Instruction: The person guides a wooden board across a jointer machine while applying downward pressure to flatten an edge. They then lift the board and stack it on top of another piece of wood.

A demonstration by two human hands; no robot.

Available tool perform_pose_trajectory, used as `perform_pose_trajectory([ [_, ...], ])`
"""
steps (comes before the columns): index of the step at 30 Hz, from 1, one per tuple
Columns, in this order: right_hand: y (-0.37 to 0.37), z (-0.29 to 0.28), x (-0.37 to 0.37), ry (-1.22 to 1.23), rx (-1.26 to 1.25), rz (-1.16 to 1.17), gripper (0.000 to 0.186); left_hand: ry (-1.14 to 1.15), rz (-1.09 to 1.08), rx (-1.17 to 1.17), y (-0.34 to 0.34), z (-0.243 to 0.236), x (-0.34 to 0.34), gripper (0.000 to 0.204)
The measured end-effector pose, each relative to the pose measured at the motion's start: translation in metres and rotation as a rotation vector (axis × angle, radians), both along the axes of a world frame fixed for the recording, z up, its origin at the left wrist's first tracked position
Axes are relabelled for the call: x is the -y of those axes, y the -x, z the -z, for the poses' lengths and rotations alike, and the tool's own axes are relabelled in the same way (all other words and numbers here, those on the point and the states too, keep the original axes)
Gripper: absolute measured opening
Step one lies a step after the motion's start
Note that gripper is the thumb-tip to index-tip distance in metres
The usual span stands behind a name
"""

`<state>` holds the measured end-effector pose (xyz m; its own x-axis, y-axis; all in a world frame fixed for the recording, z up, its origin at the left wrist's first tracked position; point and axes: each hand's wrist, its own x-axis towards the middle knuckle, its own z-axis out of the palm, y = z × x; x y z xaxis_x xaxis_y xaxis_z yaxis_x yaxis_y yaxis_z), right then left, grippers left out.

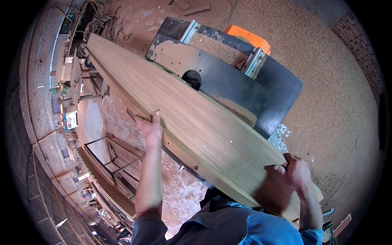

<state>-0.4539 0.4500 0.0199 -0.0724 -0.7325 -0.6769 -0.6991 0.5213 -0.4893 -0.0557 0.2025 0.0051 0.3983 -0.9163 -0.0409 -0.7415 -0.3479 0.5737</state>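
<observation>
1. Sawdusty floor (335, 106); I see the board (179, 106) over the black table (241, 94).
2. Left hand (151, 130) clamps its near edge; right hand (297, 173), shadowed, seems clamped opposite.
3. Uneven pressure could skew it.

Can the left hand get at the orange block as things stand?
Probably not: the left hand is on the board's near edge, and the board and black machine table lie between it and the orange block.

Soft light, dark shadow low right on the board (192, 118), black fisheye rim, strong edge curvature.
</observation>
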Motion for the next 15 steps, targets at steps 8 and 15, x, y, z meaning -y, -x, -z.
perform_pose_trajectory([
  [8,0.008,0.007,-0.007,0.106,0.066,-0.037,0.069,-0.045,-0.041,0.021,-0.008,0.008,0.002,0.106],
  [15,0.038,0.007,-0.047,0.04,0.096,-0.029,0.076,-0.059,-0.035,0.063,-0.01,0.007,0.002,0.106],
])
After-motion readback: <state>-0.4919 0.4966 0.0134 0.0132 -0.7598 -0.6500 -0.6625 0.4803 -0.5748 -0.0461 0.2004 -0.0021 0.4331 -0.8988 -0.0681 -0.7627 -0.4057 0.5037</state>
